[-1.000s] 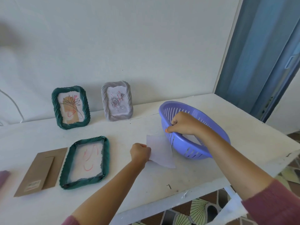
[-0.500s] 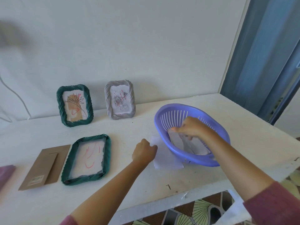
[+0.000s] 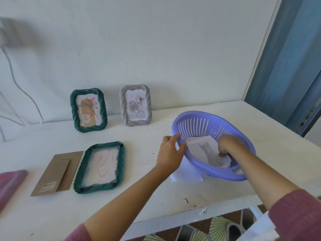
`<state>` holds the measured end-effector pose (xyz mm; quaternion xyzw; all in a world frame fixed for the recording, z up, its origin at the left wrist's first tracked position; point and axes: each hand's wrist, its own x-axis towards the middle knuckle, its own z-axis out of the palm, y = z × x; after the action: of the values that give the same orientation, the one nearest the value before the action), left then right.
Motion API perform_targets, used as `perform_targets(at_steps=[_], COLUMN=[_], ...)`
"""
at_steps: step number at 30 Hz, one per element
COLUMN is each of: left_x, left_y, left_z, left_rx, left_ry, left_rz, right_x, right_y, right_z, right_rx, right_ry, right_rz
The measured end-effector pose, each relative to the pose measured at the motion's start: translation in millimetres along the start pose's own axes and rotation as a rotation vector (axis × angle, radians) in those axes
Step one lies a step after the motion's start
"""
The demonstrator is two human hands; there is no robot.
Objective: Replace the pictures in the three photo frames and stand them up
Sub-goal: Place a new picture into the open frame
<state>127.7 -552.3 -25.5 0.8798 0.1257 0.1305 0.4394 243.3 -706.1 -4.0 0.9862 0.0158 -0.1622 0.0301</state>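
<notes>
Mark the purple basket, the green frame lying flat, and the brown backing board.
purple basket point(image 3: 205, 114): head view, far rim.
green frame lying flat point(image 3: 121, 162): head view, right-hand border.
brown backing board point(image 3: 57, 173): head view, middle of the board.

Right hand point(image 3: 227, 145) is inside the purple basket point(image 3: 225, 176), fingers curled on a printed sheet point(image 3: 206, 150) at its right edge. Left hand point(image 3: 169, 152), just left of the grip, holds the basket's rim. White paper point(image 3: 187, 174) sits under the basket, below-left of the grip. Further left: flat green frame point(image 3: 121, 153), brown backing board point(image 3: 57, 173) beside it. Beyond the grip, upright at the wall: standing green frame point(image 3: 73, 110), grey frame point(image 3: 122, 108).
</notes>
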Motion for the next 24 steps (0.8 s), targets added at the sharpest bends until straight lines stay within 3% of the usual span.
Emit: perform_targets(at_steps=[8, 11, 15, 19, 24], left_x=[-6, -14, -19, -24, -25], left_y=[4, 12, 25, 11, -47], left_z=[-7, -22, -53, -79, -129], left_rx=[-0.054, -0.173, -0.621, -0.897, -0.814], left_ry=[-0.004, 0.040, -0.023, -0.075, 0.118], left_rz=[-0.035, -0.025, -0.124, -0.280, -0.478], right_x=[-15, -47, -111, -147, -137], right_y=[3, 3, -41, -111, -173], right_z=[-23, -54, -75, -48, -13], right_rx=[0.080, 0.232, 0.348, 0.308, 0.512], right_ry=[0.116, 0.338, 0.679, 0.528, 0.048], right_rz=[0.027, -0.047, -0.324, -0.551, -0.782])
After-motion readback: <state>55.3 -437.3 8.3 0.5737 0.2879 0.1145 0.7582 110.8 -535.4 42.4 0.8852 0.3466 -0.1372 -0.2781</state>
